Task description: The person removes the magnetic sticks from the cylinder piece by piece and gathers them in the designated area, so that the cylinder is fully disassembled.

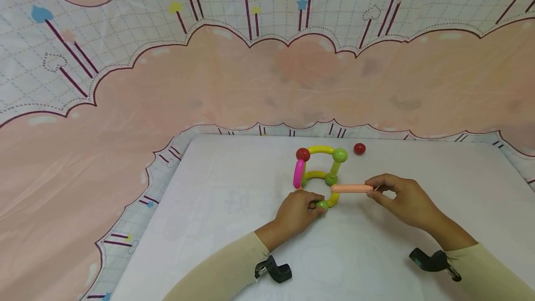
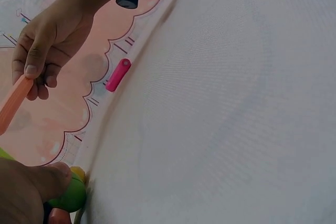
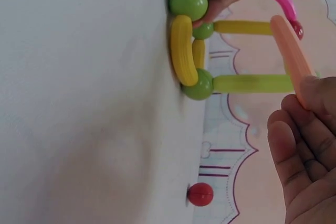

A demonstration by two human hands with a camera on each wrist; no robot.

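A magnetic-stick construction stands on the white table. Its lower part has a green ball [image 1: 331,179] and curved yellow rods [image 3: 182,51]. Upright rods, one of them light green [image 3: 252,83], lead up to a red ball [image 1: 303,154] and another green ball, bridged by a curved yellow rod [image 1: 321,149]. From the red ball hangs a curved pink rod [image 1: 298,173]. My left hand [image 1: 297,212] grips the near green ball [image 3: 189,3], low at the table surface. With thumb and fingertips, my right hand [image 1: 403,201] pinches one end of a straight peach rod [image 1: 352,188], its free end overlapping the construction in the head view.
A loose red ball [image 1: 359,148] lies on the table [image 1: 234,245] at the back, right of the construction. In the left wrist view a pink rod [image 2: 118,75] shows along the table's edge. A patterned cloth [image 1: 267,82] rises behind the table.
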